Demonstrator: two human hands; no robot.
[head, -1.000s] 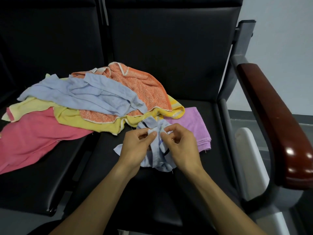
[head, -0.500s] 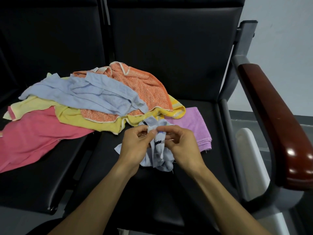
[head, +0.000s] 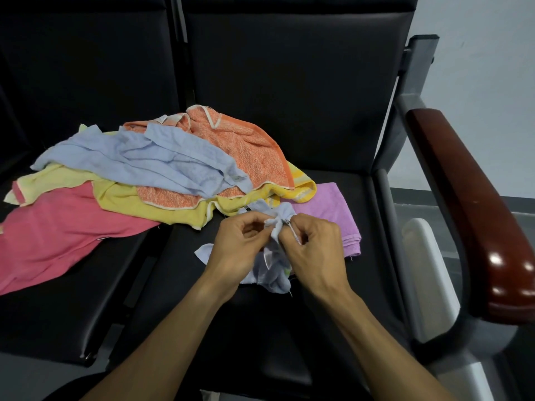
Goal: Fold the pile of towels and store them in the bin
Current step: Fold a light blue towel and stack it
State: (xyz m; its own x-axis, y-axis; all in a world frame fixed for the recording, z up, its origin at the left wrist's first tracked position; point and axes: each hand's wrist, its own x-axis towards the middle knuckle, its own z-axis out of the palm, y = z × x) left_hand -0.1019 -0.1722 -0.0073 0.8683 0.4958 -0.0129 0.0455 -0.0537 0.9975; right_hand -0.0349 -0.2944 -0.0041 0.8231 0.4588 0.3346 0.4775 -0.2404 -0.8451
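Now both hands work over the black seat: the left hand and right hand each pinch the small pale blue towel, bunched between them, just in front of the towel pile.

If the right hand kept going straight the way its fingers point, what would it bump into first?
Probably the left hand. The right hand has its fingers curled toward the left, pinching the small light blue cloth, and the left hand grips the same cloth right beside it. Depth is hard to judge from one view.
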